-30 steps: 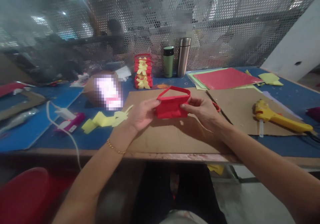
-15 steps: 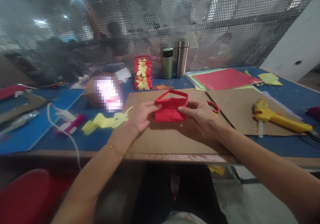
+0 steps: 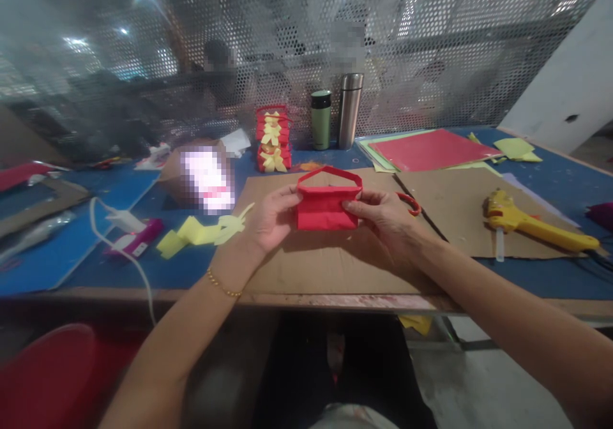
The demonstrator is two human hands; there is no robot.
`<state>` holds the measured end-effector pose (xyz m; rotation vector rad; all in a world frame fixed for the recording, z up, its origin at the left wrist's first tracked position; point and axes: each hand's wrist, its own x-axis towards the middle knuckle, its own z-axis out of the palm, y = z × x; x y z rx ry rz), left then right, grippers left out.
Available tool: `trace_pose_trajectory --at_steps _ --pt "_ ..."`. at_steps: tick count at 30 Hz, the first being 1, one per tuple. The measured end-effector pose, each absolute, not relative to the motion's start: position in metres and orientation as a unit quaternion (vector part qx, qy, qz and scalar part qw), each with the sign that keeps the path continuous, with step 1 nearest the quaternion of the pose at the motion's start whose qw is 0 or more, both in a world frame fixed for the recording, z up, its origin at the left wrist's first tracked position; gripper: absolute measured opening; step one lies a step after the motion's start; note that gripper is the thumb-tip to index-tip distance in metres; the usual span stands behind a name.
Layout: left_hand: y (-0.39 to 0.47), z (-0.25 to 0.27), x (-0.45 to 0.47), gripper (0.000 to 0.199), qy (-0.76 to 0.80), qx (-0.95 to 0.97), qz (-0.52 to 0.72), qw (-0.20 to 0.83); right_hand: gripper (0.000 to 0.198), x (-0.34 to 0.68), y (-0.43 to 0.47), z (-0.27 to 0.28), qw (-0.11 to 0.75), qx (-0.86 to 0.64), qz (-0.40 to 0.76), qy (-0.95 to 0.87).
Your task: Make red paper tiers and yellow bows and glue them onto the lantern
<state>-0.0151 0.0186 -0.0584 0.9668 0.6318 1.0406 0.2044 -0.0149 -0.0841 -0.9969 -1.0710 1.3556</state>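
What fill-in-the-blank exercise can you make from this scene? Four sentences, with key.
1. The left hand and right hand hold a small handled bag coloured ____.
2. The yellow glue gun lies on a flat piece of brown ____.
3. The green tumbler stands to the ____ of the steel flask.
4. The bows behind the hands are coloured ____.

Missing words: red; cardboard; left; yellow.

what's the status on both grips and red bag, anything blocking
Left grip and right grip both on red bag. Handle up, over cardboard. Orange loop by right grip, clear of bag.
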Motion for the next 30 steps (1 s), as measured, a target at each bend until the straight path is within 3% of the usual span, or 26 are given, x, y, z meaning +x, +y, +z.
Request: trace_pose_trajectory --at_steps 12,20,30 --pt "0.0203 -0.0598 -0.0157 0.015 0.312 0.413 0.464 0.719 0.034 0.2037 -0.0164 -0.0842 0.546 -0.427 0.573 -0.438" --pt "0.0129 -0.0575 -0.0076 0.038 0.285 0.432 0.420 0.745 0.034 0.2024 -0.0165 -0.0832 0.567 -0.426 0.557 -0.431" --pt "0.0176 -0.0648 -0.0135 0.030 0.338 0.457 0.395 0.722 0.042 0.2047 -0.0197 -0.0813 0.538 -0.431 0.534 -0.490"
